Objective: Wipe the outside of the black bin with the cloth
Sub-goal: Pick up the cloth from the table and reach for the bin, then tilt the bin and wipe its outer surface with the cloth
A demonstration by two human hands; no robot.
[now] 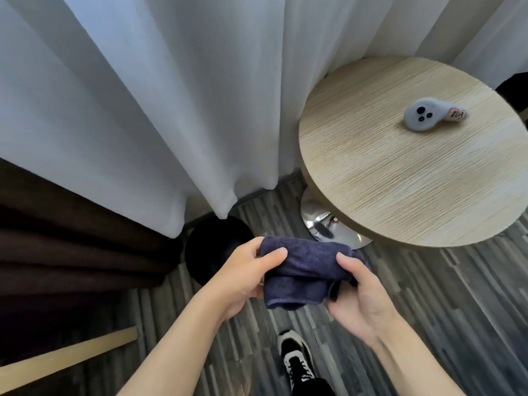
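A folded dark blue cloth (305, 270) is held up in front of me by both hands. My left hand (243, 278) grips its left end, thumb on top. My right hand (360, 292) pinches its right end from the side and below. The black bin (211, 250) stands on the floor just beyond and left of my left hand, under the hem of the white curtain; my left hand and the cloth cover its near right part. The cloth is above the bin and apart from it.
A round wooden table (411, 172) on a chrome foot (323, 227) stands at the right, with a white controller (425, 114) on it. White curtains (171, 95) hang behind; a dark brown curtain (57, 241) is left of the bin. My shoe (297, 364) is on the striped carpet.
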